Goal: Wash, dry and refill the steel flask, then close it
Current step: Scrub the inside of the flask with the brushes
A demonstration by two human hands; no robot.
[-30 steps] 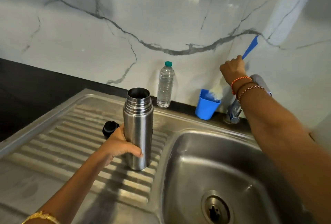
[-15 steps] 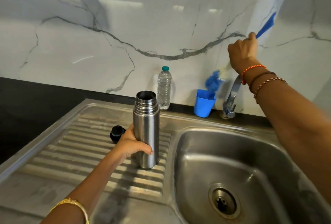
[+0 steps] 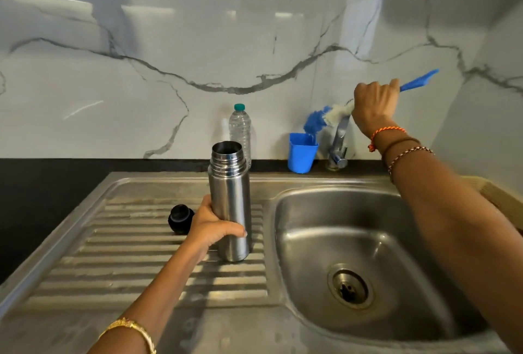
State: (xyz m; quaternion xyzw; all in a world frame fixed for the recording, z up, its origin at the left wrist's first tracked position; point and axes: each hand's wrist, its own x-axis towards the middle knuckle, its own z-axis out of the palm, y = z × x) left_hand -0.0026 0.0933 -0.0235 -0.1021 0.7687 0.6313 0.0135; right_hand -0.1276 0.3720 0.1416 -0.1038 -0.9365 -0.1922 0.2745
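I am lifting the bottle brush (image 3: 325, 116) up out of the blue cup (image 3: 301, 152) by the sink's back edge, my right hand (image 3: 372, 106) gripping its handle. My left hand (image 3: 212, 226) is holding the open steel flask (image 3: 229, 201) standing near the draining board's right edge. Scrubbing should come next.

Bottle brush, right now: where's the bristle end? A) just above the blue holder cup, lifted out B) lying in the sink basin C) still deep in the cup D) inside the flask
A: the right hand holds the bottle brush by its handle, bristles just above the blue cup.
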